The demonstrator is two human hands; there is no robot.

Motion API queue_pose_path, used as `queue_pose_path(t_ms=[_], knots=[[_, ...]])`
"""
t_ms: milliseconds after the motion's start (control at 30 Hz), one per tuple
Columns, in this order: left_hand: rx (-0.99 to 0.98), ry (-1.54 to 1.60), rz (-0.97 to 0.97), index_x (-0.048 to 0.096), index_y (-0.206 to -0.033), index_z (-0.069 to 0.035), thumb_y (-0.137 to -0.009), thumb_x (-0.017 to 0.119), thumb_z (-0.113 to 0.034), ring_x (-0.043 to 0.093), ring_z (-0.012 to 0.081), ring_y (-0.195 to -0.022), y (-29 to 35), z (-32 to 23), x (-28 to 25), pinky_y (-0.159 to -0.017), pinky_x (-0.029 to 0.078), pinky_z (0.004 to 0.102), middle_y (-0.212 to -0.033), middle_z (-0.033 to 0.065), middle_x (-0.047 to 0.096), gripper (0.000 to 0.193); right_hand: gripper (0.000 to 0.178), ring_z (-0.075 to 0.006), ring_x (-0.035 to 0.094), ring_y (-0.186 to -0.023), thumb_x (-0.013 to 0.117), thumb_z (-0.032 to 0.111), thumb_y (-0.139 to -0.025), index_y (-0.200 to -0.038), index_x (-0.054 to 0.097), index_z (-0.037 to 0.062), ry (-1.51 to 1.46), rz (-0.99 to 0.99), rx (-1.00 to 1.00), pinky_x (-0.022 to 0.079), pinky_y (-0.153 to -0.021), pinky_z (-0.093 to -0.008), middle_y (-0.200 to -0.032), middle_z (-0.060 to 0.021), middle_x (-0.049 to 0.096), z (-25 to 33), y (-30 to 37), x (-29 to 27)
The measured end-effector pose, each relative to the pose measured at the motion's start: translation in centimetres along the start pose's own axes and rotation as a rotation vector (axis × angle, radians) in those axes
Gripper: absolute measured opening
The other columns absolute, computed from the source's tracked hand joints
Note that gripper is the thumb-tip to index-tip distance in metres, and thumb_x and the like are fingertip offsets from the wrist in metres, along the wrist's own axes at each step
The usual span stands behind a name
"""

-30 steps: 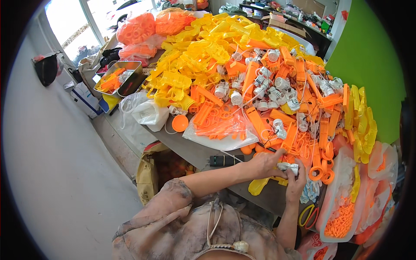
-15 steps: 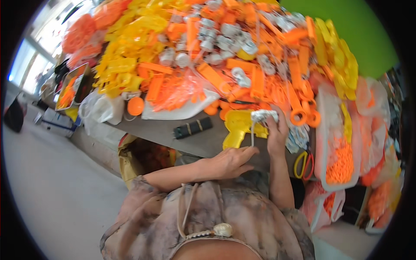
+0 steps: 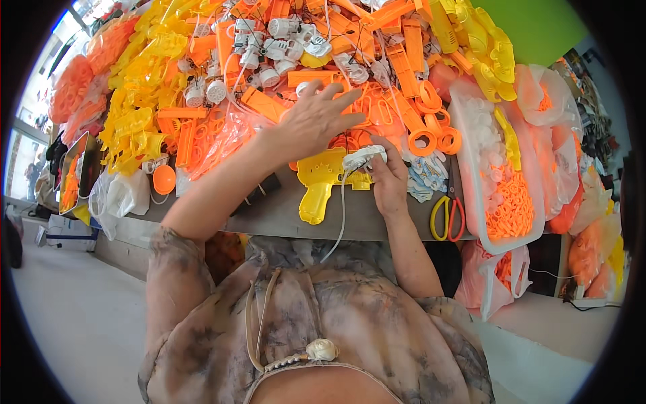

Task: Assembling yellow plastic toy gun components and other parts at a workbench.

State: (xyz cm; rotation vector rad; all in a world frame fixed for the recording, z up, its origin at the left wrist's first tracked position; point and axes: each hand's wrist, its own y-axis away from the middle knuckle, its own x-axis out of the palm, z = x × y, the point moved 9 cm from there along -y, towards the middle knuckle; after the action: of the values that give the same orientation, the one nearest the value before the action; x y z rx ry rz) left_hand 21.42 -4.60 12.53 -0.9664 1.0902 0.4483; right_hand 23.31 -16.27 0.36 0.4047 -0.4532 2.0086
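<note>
My right hand (image 3: 390, 180) pinches a small white component (image 3: 363, 159) with a thin pale cord (image 3: 343, 209) hanging down toward my lap. Just left of and under that component lies a yellow pistol-shaped shell half (image 3: 315, 202) on the table. My left hand (image 3: 315, 121) is stretched out over the front of the parts pile, fingers spread, with nothing visible in it. Beneath and beyond its fingers lie orange plastic pieces (image 3: 383, 111) and white wired units (image 3: 282, 28); whether the fingers touch them I cannot tell.
Yellow shells (image 3: 138, 128) heap up at the left. Scissors (image 3: 449, 214) with yellow and red handles lie to the right, beside a white tub (image 3: 479, 232) of small orange pieces. A black object (image 3: 259, 192) is partly hidden under my left forearm.
My left hand has left the cord near the right hand and moved up and left over the pile, opening. The cord now hangs loose. The view has shifted too.
</note>
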Motion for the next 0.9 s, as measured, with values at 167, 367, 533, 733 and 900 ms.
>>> queue_pose_path(t_ms=[167, 367, 533, 733, 900], knots=[[0.137, -0.021, 0.252, 0.065, -0.109, -0.018, -0.074, 0.064, -0.012, 0.045, 0.0248, -0.116, -1.9, 0.3, 3.1, -0.099, 0.032, 0.0447, -0.128, 0.0076, 0.049, 0.035, 0.035, -0.0150, 0.057, -0.100, 0.047, 0.008, -0.095, -0.129, 0.044, -0.0006, -0.023, 0.000, 0.022, 0.046, -0.087, -0.0314, -0.110, -0.0071, 0.058, 0.0, 0.0, 0.0], [0.303, 0.002, 0.068, 0.056, -0.089, -0.007, -0.074, 0.063, -0.010, 0.049, 0.0220, -0.109, -2.7, -2.2, 0.2, -0.102, 0.030, 0.0443, -0.101, 0.0064, 0.057, 0.017, 0.036, -0.0165, 0.057, -0.100, 0.046, 0.011, -0.096, -0.130, 0.043, -0.0003, -0.153, 0.008, 0.040, 0.046, -0.088, -0.0333, -0.110, -0.0080, 0.058, 0.6, 0.3, 0.1], [0.027, -0.018, 0.194, 0.050, -0.085, -0.005, -0.074, 0.059, -0.010, 0.058, 0.0240, -0.082, -0.1, -2.6, -1.6, -0.094, 0.037, 0.0445, -0.078, 0.0111, 0.056, 0.015, 0.036, -0.0157, 0.057, -0.099, 0.047, 0.012, -0.095, -0.129, 0.044, 0.0001, -0.177, 0.008, 0.033, 0.046, -0.085, -0.0323, -0.109, -0.0081, 0.059, 0.5, 0.4, 0.1], [-0.446, 0.335, 0.444, 0.051, -0.101, 0.004, -0.078, 0.063, -0.021, 0.060, 0.0339, -0.088, 7.4, 0.4, -0.1, -0.077, 0.047, 0.0436, -0.086, 0.0177, 0.059, 0.036, 0.032, -0.0135, 0.058, -0.094, 0.048, 0.011, -0.095, -0.126, 0.047, 0.0013, -0.124, -0.010, 0.032, 0.048, -0.079, -0.0284, -0.105, -0.0073, 0.059, 0.3, 0.4, 0.4], [-0.545, 0.610, 0.209, 0.048, -0.121, 0.001, -0.078, 0.069, -0.026, 0.061, 0.0358, -0.089, 9.3, 0.2, 0.2, -0.078, 0.049, 0.0396, -0.094, 0.0200, 0.061, 0.055, 0.030, -0.0094, 0.056, -0.082, 0.057, 0.009, -0.091, -0.119, 0.049, 0.0007, 0.284, -0.150, -0.059, 0.051, -0.071, -0.0235, -0.098, -0.0044, 0.056, 1.0, 0.8, 0.4]])
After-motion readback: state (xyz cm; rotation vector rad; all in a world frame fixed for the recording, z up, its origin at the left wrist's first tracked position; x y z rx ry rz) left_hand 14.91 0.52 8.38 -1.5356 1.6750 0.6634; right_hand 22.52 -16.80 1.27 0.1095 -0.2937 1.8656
